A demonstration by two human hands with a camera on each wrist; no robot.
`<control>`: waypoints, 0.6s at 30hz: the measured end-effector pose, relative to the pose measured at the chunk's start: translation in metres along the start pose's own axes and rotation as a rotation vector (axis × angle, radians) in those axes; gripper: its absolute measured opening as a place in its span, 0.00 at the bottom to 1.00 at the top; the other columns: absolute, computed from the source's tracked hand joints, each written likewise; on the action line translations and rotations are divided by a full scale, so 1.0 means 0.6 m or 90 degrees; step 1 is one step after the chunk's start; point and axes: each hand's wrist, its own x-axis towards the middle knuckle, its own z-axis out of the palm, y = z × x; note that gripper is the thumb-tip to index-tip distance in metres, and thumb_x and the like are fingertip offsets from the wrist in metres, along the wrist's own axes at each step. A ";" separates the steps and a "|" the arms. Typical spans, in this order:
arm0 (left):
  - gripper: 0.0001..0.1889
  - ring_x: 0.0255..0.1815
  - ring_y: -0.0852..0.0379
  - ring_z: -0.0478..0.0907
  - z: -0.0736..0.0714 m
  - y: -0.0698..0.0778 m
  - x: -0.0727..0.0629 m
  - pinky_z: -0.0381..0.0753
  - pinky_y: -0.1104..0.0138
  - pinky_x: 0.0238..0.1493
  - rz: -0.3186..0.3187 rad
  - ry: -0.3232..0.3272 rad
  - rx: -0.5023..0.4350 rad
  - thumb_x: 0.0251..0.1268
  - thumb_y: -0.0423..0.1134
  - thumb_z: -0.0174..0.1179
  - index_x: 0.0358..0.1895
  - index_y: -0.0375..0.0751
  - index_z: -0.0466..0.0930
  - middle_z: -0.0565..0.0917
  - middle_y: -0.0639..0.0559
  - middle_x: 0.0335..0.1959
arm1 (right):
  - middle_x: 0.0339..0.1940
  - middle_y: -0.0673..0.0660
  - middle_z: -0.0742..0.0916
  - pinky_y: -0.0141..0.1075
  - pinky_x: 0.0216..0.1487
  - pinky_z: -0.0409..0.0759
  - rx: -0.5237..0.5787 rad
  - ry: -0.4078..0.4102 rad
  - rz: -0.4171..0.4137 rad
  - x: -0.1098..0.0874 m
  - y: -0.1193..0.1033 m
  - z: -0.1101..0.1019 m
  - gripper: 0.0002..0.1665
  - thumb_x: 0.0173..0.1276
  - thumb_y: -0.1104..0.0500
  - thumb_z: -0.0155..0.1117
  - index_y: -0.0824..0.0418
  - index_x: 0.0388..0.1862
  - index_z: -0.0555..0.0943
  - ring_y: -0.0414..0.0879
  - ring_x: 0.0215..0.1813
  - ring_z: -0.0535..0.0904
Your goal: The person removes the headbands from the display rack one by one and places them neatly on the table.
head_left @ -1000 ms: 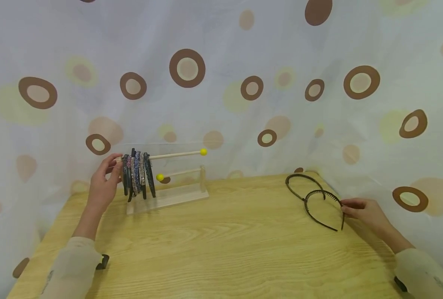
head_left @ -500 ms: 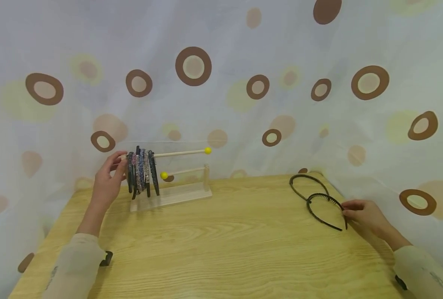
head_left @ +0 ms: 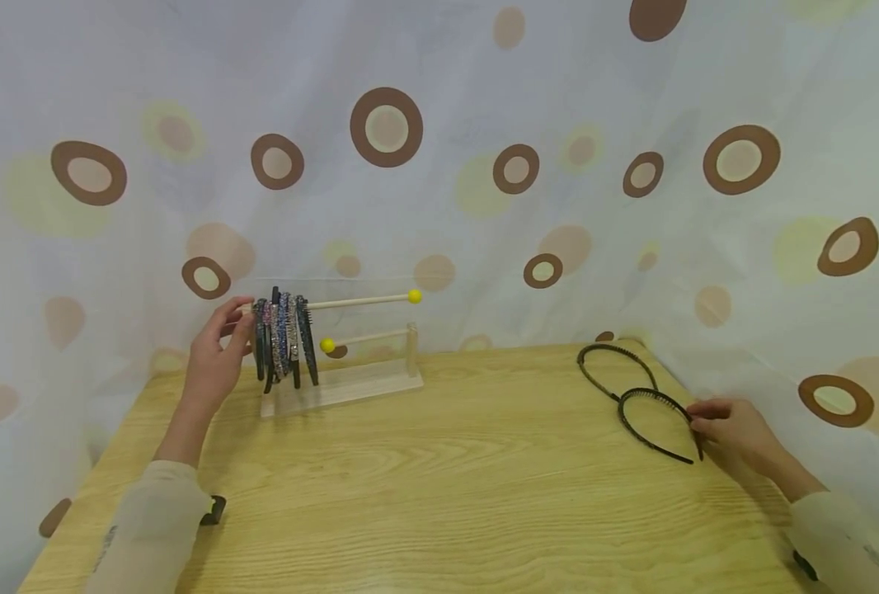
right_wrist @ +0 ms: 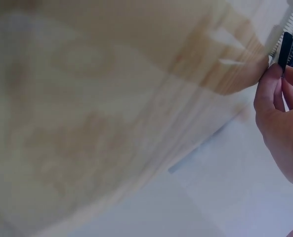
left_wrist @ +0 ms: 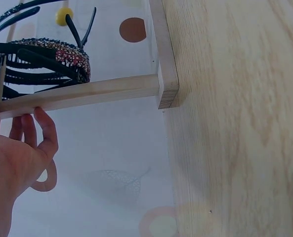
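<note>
My left hand (head_left: 215,359) grips the top of the left upright (left_wrist: 87,94) of a wooden headband stand (head_left: 358,388). In the left wrist view, fingers curl at the upright's end. Beside that hand, several headbands (head_left: 284,334), some glittery, hang bunched on the stand's upper rod (head_left: 361,302). Over at the far right, my right hand (head_left: 736,429) pinches one leg of a black toothed headband (head_left: 655,445) between thumb and fingers. The right wrist view shows the black end of this headband (right_wrist: 285,49) between the fingertips. A second black headband (head_left: 591,375) lies just behind it, overlapping in the head view.
The stand's lower rod (head_left: 368,337) ends in a yellow ball (head_left: 327,346), and another yellow ball (head_left: 414,296) tips the upper rod. A dotted curtain (head_left: 439,181) hangs along the back and right of the wooden table (head_left: 447,495).
The head view has turned slightly left. My right hand and the pinched headband have shifted a little to the right. The left hand keeps its grip on the stand.
</note>
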 end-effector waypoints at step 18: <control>0.24 0.64 0.33 0.68 0.002 -0.009 0.001 0.83 0.71 0.46 -0.004 0.002 0.001 0.84 0.46 0.47 0.74 0.38 0.66 0.68 0.30 0.68 | 0.54 0.78 0.81 0.36 0.39 0.85 -0.033 0.032 0.017 -0.004 -0.021 -0.003 0.26 0.77 0.62 0.63 0.84 0.60 0.74 0.45 0.42 0.85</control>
